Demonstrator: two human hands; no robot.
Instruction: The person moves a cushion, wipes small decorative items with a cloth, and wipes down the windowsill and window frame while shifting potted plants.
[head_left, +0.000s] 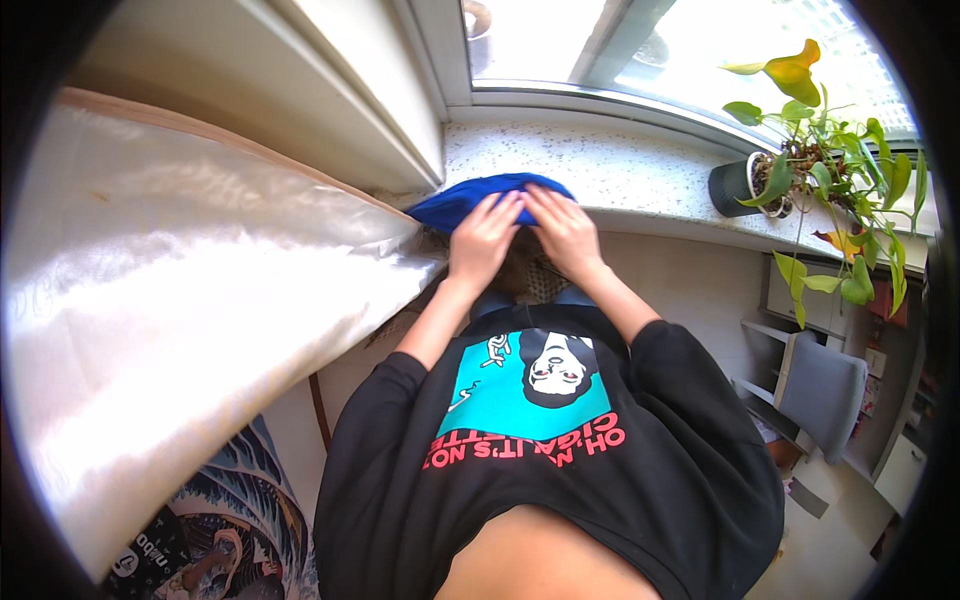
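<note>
A folded or bunched blue cloth (457, 206) lies at the front edge of the speckled stone windowsill (622, 169), near its left corner. My left hand (484, 236) has its fingers on the middle of the cloth. Right beside it, my right hand (564, 232) holds the cloth's right part, and the fingertips of both hands nearly meet. Both thumbs are mostly hidden beneath the hands.
Right along the sill, a dark pot (731, 187) lies tilted, with a trailing green plant (855, 172). A shiny white cloth cover (210, 277) rises at left beside the wall. Lower right stands a grey chair (821, 390) by shelves. The window (540, 45) is behind the sill.
</note>
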